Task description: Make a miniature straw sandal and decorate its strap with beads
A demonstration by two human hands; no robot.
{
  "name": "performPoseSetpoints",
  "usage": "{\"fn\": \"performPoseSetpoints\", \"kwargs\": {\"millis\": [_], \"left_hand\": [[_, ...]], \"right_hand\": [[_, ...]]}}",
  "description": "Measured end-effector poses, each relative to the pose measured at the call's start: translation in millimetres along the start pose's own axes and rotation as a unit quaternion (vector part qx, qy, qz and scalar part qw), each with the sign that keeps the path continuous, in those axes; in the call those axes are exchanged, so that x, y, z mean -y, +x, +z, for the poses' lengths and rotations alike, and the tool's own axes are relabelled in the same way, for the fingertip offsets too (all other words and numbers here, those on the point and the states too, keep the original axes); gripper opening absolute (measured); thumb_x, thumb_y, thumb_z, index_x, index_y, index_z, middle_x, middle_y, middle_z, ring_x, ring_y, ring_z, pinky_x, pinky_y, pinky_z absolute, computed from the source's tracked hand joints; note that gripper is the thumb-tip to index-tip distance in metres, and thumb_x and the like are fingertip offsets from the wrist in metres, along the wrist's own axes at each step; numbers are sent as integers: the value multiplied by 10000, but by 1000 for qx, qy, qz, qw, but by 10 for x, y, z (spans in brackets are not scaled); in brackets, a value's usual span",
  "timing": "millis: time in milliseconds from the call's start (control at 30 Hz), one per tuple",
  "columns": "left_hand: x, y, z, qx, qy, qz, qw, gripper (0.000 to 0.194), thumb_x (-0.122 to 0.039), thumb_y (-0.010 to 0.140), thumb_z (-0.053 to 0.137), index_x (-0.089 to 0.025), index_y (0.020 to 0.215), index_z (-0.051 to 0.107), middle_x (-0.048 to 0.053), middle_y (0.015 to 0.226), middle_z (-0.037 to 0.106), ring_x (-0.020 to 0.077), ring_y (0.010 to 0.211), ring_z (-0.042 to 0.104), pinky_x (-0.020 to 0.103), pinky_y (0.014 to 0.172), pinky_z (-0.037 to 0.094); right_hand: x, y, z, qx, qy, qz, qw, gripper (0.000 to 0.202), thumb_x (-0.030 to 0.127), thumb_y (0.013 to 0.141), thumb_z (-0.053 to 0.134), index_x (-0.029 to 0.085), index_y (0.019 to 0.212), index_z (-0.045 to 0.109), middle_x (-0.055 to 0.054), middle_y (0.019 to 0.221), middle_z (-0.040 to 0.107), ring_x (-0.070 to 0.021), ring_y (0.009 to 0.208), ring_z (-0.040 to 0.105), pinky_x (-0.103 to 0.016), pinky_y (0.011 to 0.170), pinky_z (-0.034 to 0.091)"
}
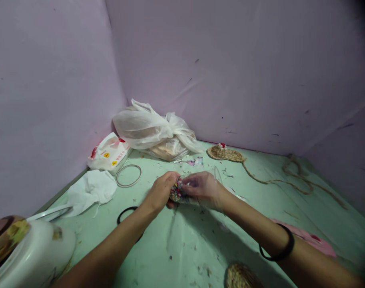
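A clear plastic bag (216, 194) with small multicoloured beads (176, 192) at its closed end lies sideways above the table. Around the bead-filled end, my left hand (162, 190) is closed from outside. My right hand (202, 186) reaches inside the bag through its open end, fingers bent together at the beads; whether a bead is between them is too small to tell. A black band circles my right forearm.
Behind are a tied white plastic bag (158, 130), tissue pack (110, 154) and woven piece (226, 153) with twine. A tape ring (128, 176), crumpled tissue (94, 188) and white container (44, 248) stand left. A pink item (311, 238) lies right, a straw-coloured bundle (240, 276) in front.
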State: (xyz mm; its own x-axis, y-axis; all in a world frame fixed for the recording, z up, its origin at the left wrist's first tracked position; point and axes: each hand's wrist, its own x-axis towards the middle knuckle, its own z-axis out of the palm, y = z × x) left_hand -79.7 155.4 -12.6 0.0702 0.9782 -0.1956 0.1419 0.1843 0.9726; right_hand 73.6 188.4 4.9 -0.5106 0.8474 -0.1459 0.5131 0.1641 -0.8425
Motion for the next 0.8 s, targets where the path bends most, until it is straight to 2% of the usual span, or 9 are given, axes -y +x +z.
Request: {"fn": "performPoseSetpoints", "kwargs": {"millis": [167,333,400,533,667,733,800], "left_hand": [[9,3,11,-3,2,1,1000,370,-475,804,411,-170,955,556,-7,690,499,120,513,464,191,323,397],[-4,-13,16,-15,10,4,1000,362,-467,815,380,-173,923,561,6,713,529,147,558,498,216,353,412],[0,-20,10,-22,23,9,999,355,-468,816,386,-182,908,575,12,731,554,159,589,517,225,390,423],[16,-23,-7,-34,59,30,997,347,-454,828,387,-191,888,606,18,753,597,180,677,543,252,528,454],[21,-14,-15,-47,89,47,994,336,-404,840,368,-181,880,616,34,820,627,207,803,555,285,672,455],[19,-9,-16,-48,100,50,992,338,-395,843,364,-177,889,617,38,832,630,214,824,557,290,691,451],[16,-5,-17,-47,109,50,992,348,-401,847,356,-175,897,617,37,819,628,214,803,559,290,679,449]], "right_hand": [[-22,42,-9,-10,-20,-5,1000,117,194,623,576,154,660,680,34,539,520,-109,538,435,-208,489,311],[-53,37,4,-7,10,2,1000,33,168,572,590,156,581,619,58,486,458,-90,494,382,-216,464,262],[-41,-4,8,3,41,8,999,35,191,578,597,158,581,590,54,504,472,-90,496,394,-217,471,284],[23,-140,-17,12,111,39,993,168,323,646,596,162,680,561,39,551,514,-92,490,439,-216,468,329],[99,-303,-71,8,248,115,962,255,357,618,674,153,721,560,33,558,539,-74,456,438,-197,423,285],[122,-375,-99,5,304,137,943,249,310,595,712,148,719,570,34,564,548,-63,451,434,-187,412,271],[136,-429,-127,0,313,142,939,213,271,613,710,145,730,583,43,547,536,-55,435,421,-178,398,259]]}}
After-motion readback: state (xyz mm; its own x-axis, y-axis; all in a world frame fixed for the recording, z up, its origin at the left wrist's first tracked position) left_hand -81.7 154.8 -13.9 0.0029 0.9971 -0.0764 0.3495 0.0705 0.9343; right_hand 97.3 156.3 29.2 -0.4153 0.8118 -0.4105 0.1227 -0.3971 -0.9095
